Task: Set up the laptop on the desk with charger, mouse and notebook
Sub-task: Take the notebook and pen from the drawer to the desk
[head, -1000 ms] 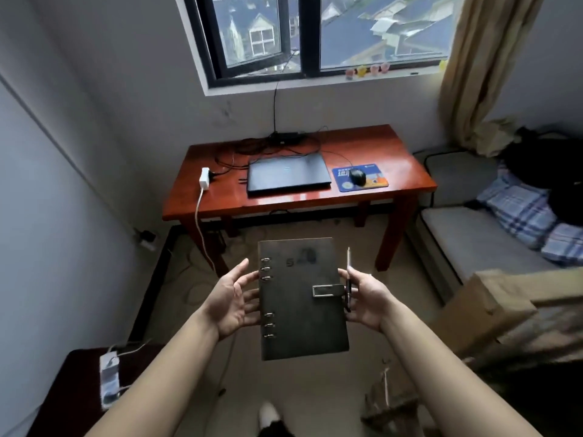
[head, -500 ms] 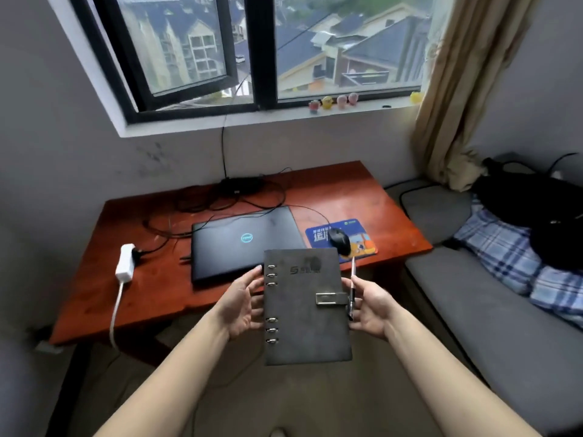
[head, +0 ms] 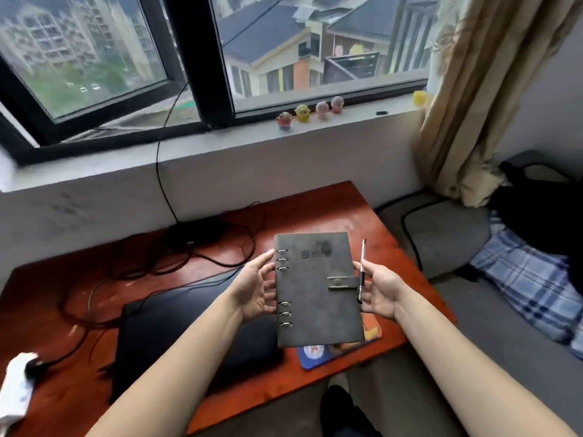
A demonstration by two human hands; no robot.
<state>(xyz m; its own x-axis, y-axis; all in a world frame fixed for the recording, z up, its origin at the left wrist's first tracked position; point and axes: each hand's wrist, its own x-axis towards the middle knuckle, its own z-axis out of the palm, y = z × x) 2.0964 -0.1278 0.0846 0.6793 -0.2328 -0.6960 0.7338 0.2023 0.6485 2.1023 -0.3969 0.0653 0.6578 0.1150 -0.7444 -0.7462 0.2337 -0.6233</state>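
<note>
Over the desk's right half, the notebook (head: 318, 288) hangs flat, clasped shut, pen (head: 362, 269) in its loop. Left hand (head: 255, 285) braces the ringed spine, right hand (head: 380, 287) cups the pen edge. A second ago it was out over the floor; now it's above the mouse pad (head: 321, 353), beside the closed laptop (head: 176, 335). Set-down looks close!

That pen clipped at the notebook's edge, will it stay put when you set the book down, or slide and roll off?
The pen sits in the strap loop beside the clasp, so it probably stays. It is thin, round and smooth-looking; if it slips free, it would likely roll on the desk. The notebook looks stiff and flat.
</note>
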